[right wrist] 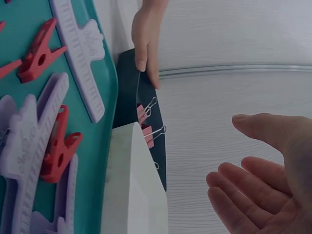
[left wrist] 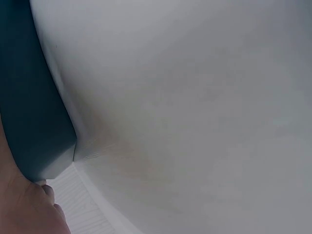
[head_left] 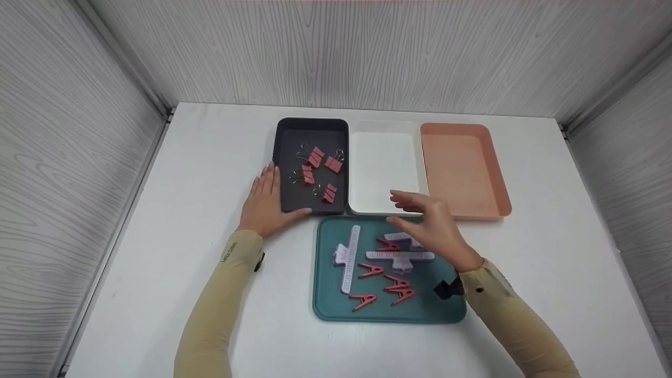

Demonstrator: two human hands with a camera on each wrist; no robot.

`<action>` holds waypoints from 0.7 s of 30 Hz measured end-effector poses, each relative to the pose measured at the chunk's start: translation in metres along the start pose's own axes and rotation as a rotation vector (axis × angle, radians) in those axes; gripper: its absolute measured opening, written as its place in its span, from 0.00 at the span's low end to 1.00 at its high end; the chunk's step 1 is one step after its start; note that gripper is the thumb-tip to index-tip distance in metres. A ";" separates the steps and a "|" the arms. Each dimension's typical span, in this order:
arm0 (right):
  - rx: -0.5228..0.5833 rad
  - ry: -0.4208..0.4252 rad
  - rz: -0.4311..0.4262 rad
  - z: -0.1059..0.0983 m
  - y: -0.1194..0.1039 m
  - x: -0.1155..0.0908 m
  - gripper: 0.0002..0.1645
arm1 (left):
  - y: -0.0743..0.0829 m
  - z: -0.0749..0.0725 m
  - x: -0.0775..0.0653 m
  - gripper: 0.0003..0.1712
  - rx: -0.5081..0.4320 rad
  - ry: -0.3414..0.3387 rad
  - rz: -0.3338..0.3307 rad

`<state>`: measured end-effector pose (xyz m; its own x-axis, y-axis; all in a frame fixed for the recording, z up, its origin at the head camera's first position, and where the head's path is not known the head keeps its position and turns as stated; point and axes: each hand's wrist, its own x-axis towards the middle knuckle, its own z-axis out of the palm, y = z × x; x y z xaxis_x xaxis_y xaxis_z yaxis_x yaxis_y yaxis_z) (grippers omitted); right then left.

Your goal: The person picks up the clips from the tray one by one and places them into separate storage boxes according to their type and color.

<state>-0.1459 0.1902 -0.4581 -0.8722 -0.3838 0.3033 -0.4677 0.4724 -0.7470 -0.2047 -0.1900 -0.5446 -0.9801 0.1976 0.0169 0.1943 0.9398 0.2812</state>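
My left hand (head_left: 262, 207) rests along the left side of a black tray (head_left: 291, 137), fingers straight and thumb at its near corner. Several pink binder clips (head_left: 316, 156) lie inside that tray. My right hand (head_left: 438, 226) hovers over the border of the white tray (head_left: 386, 163) and the green tray (head_left: 336, 310), fingers apart from the thumb and holding nothing. On the green tray lie several red A-shaped clips (head_left: 363, 300) and lilac ruler clips (head_left: 350, 260). One ruler clip (head_left: 397, 237) is partly hidden by my right hand. The right wrist view shows an empty palm.
A peach tray (head_left: 457, 163) stands right of the white one, in a row with the black tray. The green tray sits in front of this row on the white table (head_left: 210, 152). Grey wood-grain panels (head_left: 367, 58) close off the back and both sides.
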 end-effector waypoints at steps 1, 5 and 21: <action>0.000 -0.007 0.015 0.001 0.002 -0.002 0.31 | 0.000 0.000 0.000 0.80 0.002 0.000 0.002; -0.013 -0.036 0.066 0.005 0.007 -0.011 0.31 | 0.002 -0.001 0.001 0.80 0.003 0.001 0.011; -0.068 -0.210 0.198 0.024 0.023 -0.037 0.23 | 0.000 0.000 0.001 0.80 0.020 0.006 0.014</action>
<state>-0.1208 0.1967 -0.5008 -0.9019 -0.4314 0.0213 -0.3061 0.6036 -0.7362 -0.2058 -0.1902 -0.5446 -0.9774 0.2097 0.0261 0.2091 0.9424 0.2612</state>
